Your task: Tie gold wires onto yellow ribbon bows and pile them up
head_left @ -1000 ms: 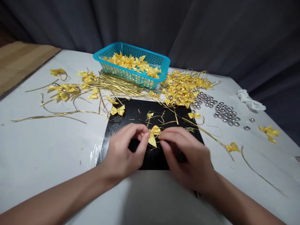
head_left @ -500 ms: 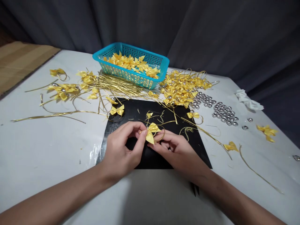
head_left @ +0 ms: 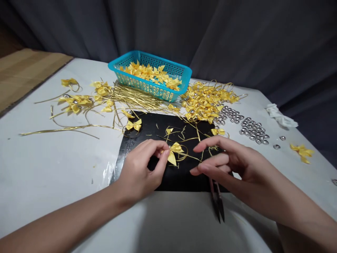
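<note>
My left hand (head_left: 140, 168) pinches a small yellow ribbon bow (head_left: 173, 151) with a gold wire loop, held just above the black mat (head_left: 158, 128). A thin gold wire runs from the bow toward my right hand (head_left: 229, 163), whose fingers are curled and pinch the wire's end near the mat's right side. Dark scissors (head_left: 217, 202) lie on the table under my right hand, points toward me.
A turquoise basket (head_left: 151, 75) of yellow bows stands at the back. Beside it lie gold wire strips (head_left: 131, 96), a heap of wired bows (head_left: 205, 100) and silver beads (head_left: 252, 128). Loose bows and wires lie scattered left (head_left: 73, 102); a white tissue (head_left: 280, 116) lies far right.
My right hand has drawn away from the bow to the right, pulling the gold wire out, and the scissors beneath it have come into view. My left hand keeps its pinch on the bow.
</note>
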Demonstrator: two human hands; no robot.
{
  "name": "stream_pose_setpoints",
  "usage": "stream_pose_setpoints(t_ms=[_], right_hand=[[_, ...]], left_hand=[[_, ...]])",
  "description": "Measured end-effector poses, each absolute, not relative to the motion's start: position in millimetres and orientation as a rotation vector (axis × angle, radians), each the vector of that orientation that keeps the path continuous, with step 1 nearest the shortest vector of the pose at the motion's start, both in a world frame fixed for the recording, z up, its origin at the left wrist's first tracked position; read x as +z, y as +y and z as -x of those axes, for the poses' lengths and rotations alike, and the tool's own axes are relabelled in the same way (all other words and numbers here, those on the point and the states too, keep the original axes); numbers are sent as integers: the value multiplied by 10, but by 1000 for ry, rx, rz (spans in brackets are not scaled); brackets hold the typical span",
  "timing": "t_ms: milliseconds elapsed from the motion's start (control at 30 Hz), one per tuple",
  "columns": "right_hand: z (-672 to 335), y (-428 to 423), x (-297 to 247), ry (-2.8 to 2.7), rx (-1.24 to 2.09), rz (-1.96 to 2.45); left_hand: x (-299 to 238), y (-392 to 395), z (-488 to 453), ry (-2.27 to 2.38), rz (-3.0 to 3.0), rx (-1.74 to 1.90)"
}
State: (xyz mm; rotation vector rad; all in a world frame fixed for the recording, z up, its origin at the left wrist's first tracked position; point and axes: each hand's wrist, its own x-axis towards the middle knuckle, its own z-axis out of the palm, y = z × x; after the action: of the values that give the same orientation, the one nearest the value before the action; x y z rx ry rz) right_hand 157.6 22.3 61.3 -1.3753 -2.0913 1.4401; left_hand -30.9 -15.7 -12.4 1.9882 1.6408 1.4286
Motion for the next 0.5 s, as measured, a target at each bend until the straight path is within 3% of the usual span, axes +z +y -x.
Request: stream_pose_setpoints(t_ms=[200,500], right_hand=[[-1668,158,702,-2136,1721,1274],[-1689,186,738,-2063,1755,1136]], left_hand=[[-132,-163,306,1547,-2160,1428],[-158,-187,324,1473,-2219,1389]])
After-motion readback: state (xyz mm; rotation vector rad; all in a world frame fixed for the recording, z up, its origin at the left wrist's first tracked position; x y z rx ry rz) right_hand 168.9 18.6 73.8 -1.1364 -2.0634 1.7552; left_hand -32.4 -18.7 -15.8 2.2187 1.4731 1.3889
